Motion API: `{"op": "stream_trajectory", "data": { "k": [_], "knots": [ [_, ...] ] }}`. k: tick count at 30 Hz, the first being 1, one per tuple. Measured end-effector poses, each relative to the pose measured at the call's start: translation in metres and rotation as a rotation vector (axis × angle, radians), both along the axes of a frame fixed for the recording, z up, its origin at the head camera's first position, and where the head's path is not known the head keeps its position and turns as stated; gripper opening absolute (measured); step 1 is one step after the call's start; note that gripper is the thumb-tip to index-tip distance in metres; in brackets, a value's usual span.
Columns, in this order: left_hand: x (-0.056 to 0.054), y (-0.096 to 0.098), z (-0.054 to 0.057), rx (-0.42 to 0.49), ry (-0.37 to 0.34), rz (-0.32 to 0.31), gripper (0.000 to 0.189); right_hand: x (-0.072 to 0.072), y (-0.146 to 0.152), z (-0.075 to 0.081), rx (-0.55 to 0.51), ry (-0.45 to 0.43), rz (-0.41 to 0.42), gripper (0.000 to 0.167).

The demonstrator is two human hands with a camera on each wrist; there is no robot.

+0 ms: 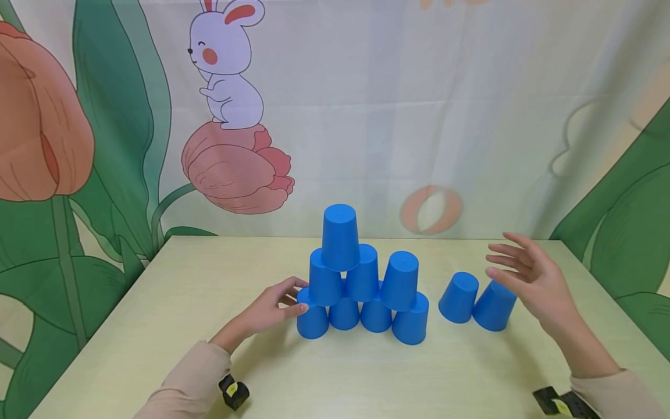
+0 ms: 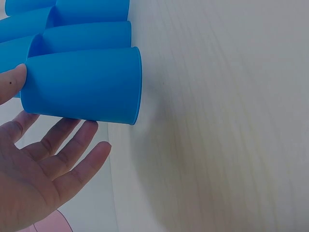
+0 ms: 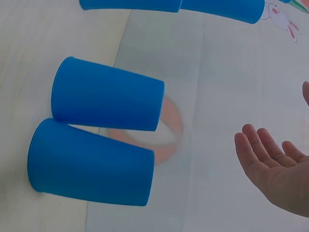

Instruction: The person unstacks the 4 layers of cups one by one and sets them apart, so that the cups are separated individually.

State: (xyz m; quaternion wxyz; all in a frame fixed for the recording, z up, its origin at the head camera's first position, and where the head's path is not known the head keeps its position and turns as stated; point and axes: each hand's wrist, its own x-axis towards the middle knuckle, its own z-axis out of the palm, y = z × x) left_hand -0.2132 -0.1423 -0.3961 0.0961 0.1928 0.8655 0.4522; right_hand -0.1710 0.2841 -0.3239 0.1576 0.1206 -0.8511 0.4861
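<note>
Upside-down blue cups are stacked like a pyramid, with several along the bottom row and three on the second. A single top cup (image 1: 340, 238) straddles the left and middle cups of that second row. My left hand (image 1: 274, 305) is at the leftmost bottom cup (image 2: 82, 87); its thumb touches the cup near the upper end, and its loosely extended fingers lie along the side. Over at the right, my right hand (image 1: 534, 282) is raised with fingers spread and holds nothing. Below and beside it stand two separate upside-down cups, a nearer one (image 3: 91, 164) and another (image 3: 108, 96).
The pale wooden table (image 1: 157, 326) reaches back to a printed curtain (image 1: 366, 116) showing a rabbit and tulips. On the second row, the right cup (image 1: 400, 282) stands slightly apart from the middle one. Black wrist devices (image 1: 234, 393) are worn at both sleeves.
</note>
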Motion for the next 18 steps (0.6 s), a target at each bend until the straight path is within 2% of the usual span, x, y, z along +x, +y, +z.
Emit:
{"op": "stream_trajectory", "data": {
  "k": [12,18],
  "knots": [
    [-0.001,0.000,-0.001,-0.002,0.003,0.005,0.044,0.005,-0.019,0.013,-0.103,0.059,0.144,0.060],
    [-0.001,0.000,-0.001,0.000,0.000,0.008,0.043,0.006,-0.031,0.018,-0.097,0.084,0.168,0.061]
  ]
}}
